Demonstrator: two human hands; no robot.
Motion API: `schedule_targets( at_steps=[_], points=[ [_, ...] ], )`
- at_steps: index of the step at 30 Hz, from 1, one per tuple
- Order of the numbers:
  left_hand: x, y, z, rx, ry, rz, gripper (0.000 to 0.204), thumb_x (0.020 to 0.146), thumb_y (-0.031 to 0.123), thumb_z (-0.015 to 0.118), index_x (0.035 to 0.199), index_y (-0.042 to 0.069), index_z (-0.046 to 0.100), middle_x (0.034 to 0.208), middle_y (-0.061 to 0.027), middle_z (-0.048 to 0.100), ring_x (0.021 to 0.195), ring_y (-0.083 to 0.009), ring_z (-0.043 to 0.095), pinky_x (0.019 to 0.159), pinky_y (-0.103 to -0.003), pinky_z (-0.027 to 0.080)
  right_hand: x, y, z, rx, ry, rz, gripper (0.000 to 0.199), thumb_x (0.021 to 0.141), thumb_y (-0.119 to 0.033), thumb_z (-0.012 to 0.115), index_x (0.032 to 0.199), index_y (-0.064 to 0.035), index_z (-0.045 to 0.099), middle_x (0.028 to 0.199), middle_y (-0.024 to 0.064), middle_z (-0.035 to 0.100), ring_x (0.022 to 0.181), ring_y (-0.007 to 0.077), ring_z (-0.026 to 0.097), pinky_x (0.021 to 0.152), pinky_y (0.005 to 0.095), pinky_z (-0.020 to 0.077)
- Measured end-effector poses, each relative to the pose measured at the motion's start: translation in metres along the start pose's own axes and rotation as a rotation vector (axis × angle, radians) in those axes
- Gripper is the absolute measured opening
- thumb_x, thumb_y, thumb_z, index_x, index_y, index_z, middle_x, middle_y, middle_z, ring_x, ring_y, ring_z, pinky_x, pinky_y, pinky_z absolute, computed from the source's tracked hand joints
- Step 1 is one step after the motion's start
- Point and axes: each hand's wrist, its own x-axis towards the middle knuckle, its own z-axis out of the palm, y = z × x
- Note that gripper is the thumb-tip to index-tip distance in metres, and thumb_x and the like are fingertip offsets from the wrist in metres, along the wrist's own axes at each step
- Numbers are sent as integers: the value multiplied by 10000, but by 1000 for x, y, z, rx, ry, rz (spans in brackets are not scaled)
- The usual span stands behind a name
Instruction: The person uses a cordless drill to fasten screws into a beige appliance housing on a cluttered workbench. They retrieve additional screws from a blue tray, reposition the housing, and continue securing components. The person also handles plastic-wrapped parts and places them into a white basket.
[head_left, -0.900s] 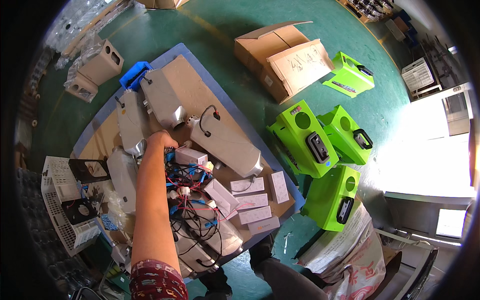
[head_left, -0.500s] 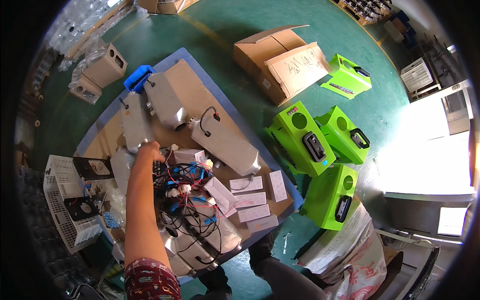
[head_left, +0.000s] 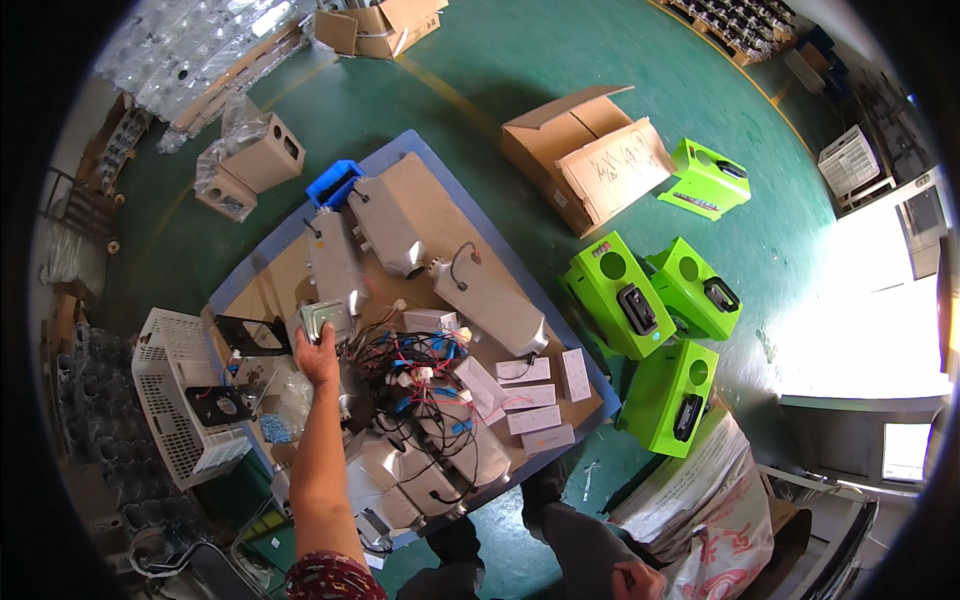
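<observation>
My left hand (head_left: 318, 356) is closed around a small, flat, rectangular greenish-silver box (head_left: 325, 318), thumb on its near edge. It is over the left part of the table (head_left: 430, 190). Just right of it lies a tangle of black and red wires (head_left: 400, 352) with blue and white connectors. Beyond it, a silver metal heater unit (head_left: 336, 258) lies beside another heater unit (head_left: 387, 228). A third heater unit (head_left: 490, 305) rests to the right of these. My right hand (head_left: 638, 580) is low beside my leg, partly cut off, its fingers curled with nothing visible in them.
Several small white boxes (head_left: 528, 397) lie at the table's right. More silver units (head_left: 385, 480) crowd its near edge. A white plastic crate (head_left: 170, 400) stands at left, a blue bin (head_left: 334, 182) at the far corner. Green housings (head_left: 620, 295) and an open carton (head_left: 590, 165) stand on the floor.
My left hand has come away from beside the heater unit and wires, and now shows the small box in its grip. My right hand has come into view. The whole view has shifted.
</observation>
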Motion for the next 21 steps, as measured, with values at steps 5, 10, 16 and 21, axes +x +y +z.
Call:
schedule_targets(
  at_steps=[5, 10, 16, 21],
  points=[
    [18, 54, -54, -659, 271, -233, 398, 894, 217, 786, 1182, -8, 628, 1092, -102, 711, 922, -221, 696, 803, -354, 559, -9, 19, 7, -103, -49, -80, 179, 905, -169, 714, 1052, -70, 726, 873, 187, 705, 785, 330, 708, 730, 442, 557],
    [2, 156, -145, -889, 205, -611, 600, 865, 273, 816, 1357, 53, 554, 1289, -105, 654, 1126, -249, 662, 918, -373, 551, -28, 38, 34, -123, -92, -23, 197, 845, -287, 701, 926, -108, 715, 893, 137, 741, 791, 354, 718, 704, 482, 567],
    [-92, 245, -229, -877, -233, -696, 332, 851, 366, 824, 965, 168, 584, 812, 43, 481, 679, -80, 444, 559, -281, 369, -35, 24, 79, 564, -401, 288, 397, 928, -304, 676, 1221, -37, 707, 923, 64, 722, 852, 131, 672, 767, 354, 584],
    [-238, 364, -300, -873, -845, -692, 273, 953, 355, 716, 853, 172, 540, 712, 55, 440, 630, -80, 455, 535, -281, 402, -101, -95, 12, 1838, -357, 213, 666, 968, -272, 697, 1546, -137, 395, 1424, 96, 553, 1308, 251, 546, 1013, 523, 511]
  ],
)
